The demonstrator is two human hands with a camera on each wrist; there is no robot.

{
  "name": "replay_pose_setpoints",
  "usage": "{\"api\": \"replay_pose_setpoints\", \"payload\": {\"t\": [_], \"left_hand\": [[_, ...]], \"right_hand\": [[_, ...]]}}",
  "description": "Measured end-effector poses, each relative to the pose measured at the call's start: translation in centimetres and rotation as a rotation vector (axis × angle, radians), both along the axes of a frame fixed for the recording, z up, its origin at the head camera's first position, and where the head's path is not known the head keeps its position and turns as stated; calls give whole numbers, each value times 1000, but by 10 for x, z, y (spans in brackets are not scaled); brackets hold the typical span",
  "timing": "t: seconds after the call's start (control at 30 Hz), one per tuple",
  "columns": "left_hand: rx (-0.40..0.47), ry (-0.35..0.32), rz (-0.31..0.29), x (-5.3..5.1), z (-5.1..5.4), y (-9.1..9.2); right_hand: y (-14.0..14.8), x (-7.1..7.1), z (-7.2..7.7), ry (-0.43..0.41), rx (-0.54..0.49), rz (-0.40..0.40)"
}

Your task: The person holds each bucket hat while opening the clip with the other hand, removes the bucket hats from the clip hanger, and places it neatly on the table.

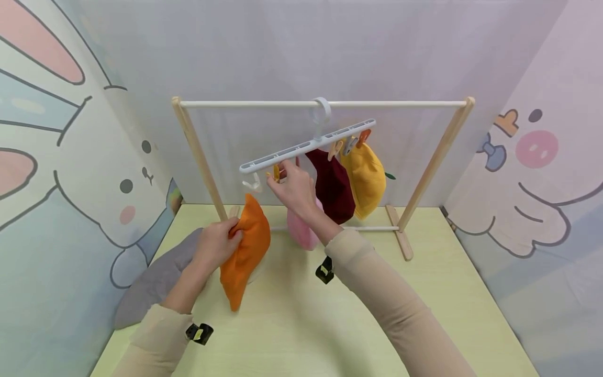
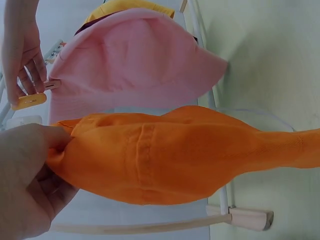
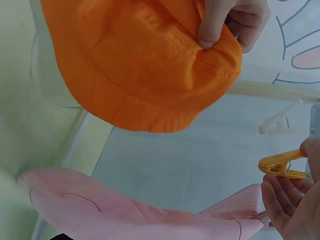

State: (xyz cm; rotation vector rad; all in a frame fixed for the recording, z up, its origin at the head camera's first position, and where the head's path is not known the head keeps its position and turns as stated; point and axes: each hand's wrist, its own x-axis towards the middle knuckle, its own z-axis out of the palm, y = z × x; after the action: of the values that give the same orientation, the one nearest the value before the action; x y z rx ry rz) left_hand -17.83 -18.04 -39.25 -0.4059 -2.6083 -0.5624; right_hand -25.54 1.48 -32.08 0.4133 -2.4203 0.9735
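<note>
My left hand [image 1: 218,243] pinches an orange bucket hat [image 1: 249,235] by its edge, holding it below the left end of a white clip hanger [image 1: 282,154]. Up at that hanger, my right hand [image 1: 299,191] holds a yellow clothespin [image 3: 281,162] between thumb and fingers. A gap separates the orange hat from this clothespin in the right wrist view. Beside the right hand a pink bucket hat [image 2: 140,60] hangs from a pink clothespin [image 2: 52,84]. Farther right on the hanger are a dark red hat [image 1: 334,188] and a yellow hat [image 1: 367,180].
The hanger hooks over the white top bar [image 1: 400,104] of a rack with wooden legs [image 1: 433,162]. A white clip [image 1: 253,183] dangles at the hanger's left end. Grey cloth [image 1: 157,277] lies on the table's left side. Cartoon-printed curtains surround the table.
</note>
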Motion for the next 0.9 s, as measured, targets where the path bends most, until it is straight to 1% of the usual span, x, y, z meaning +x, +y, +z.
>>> {"api": "replay_pose_setpoints", "payload": {"t": [0.07, 0.3, 0.47, 0.7, 0.8, 0.9], "left_hand": [[-8, -4, 2, 0, 0, -4], [-42, -70, 37, 3, 0, -19], [-62, -86, 54, 3, -1, -31], [-132, -151, 89, 3, 1, -49], [-163, -173, 111, 2, 3, -55], [-187, -199, 126, 1, 3, -59]], "right_hand": [[0, 0, 0, -3, 0, 3], [0, 1, 1, -19, 9, 14], [0, 1, 1, -8, 13, 12], [0, 0, 0, -7, 18, 17], [0, 0, 0, -9, 22, 13], [0, -1, -1, -6, 24, 11]]}}
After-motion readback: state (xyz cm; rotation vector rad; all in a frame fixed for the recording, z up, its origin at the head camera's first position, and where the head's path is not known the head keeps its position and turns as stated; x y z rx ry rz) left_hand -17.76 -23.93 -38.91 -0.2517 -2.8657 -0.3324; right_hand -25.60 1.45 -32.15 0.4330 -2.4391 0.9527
